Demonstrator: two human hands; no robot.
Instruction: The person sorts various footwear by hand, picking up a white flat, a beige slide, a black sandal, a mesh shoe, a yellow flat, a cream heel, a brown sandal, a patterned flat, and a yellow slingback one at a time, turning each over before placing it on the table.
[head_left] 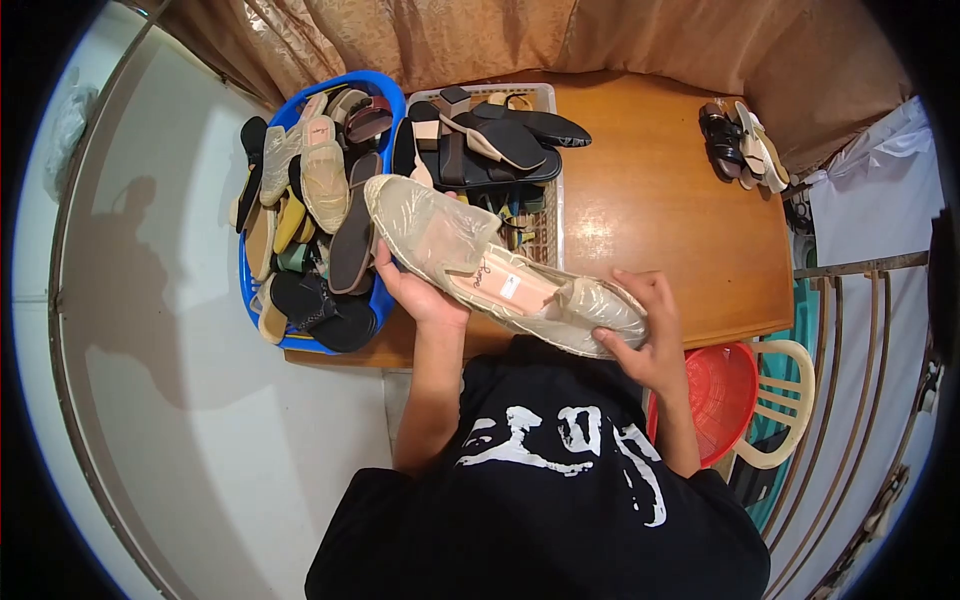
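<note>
Both hands hold a cream flat shoe (462,285) slantwise in front of my chest, over the table's near edge. Clear crinkled film covers its toe and its heel end. Between them the pinkish insole shows, with dark lettering and a small white sticker. My left hand (425,297) supports the toe half from below, its fingers partly hidden behind the shoe. At the other end, my right hand (652,335) grips the heel, thumb on the near side and fingers around the far side.
A blue basket (392,90) heaped with assorted shoes stands at the left. Beside it, a whitish plastic crate (551,215) carries black and beige sandals. Several shoes (742,145) sit at the wooden table's (660,200) far right. A red basin (722,400) and cream chair (800,400) are lower right.
</note>
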